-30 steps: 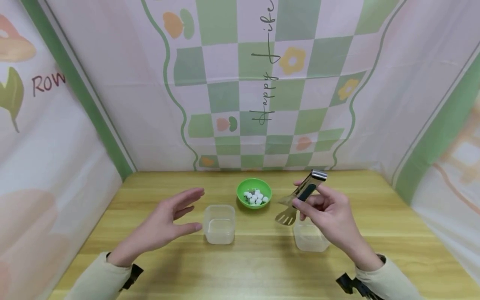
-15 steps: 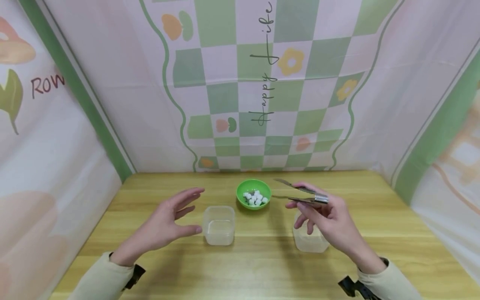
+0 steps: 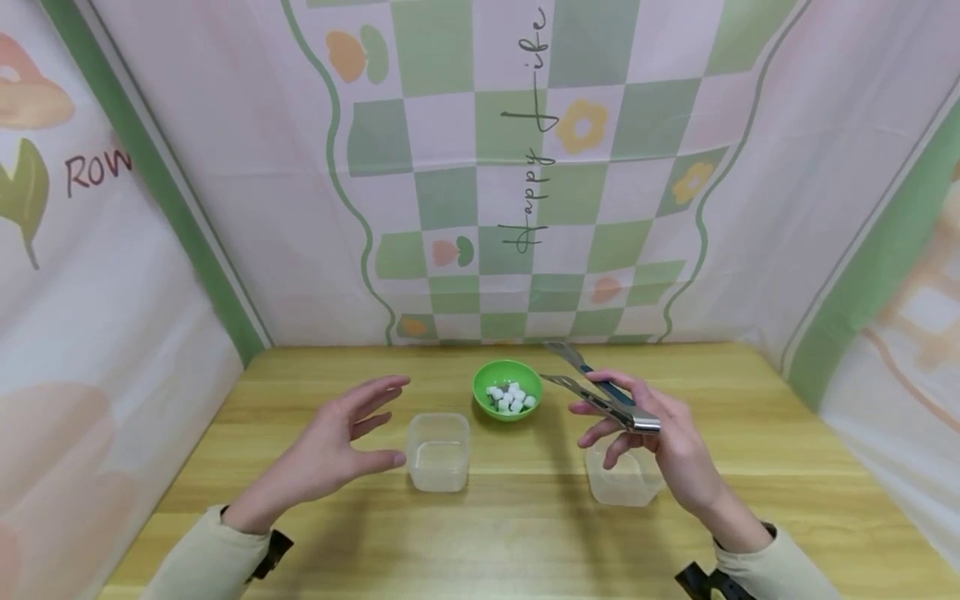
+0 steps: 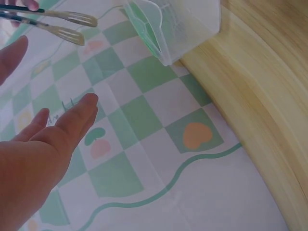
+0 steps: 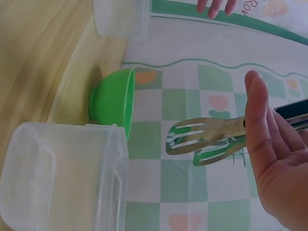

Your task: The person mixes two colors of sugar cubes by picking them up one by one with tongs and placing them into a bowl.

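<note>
My right hand holds metal tongs in the air, their slotted ends spread apart and pointing left toward the back of the table. Beneath that hand, partly covered by it, stands a clear plastic container. Left of the tongs' tips is a green bowl with several small white cubes inside. My left hand is held with fingers extended and thumb apart, gripping nothing. Its thumb tip comes close to the left side of a second clear container.
The light wooden table ends at a hanging cloth with a green checked print. More printed cloth closes off the left side and the right side.
The tongs have turned in my right hand, from tips pointing down-left to tips raised toward the back-left. My left hand, the bowl and both containers stay as they were.
</note>
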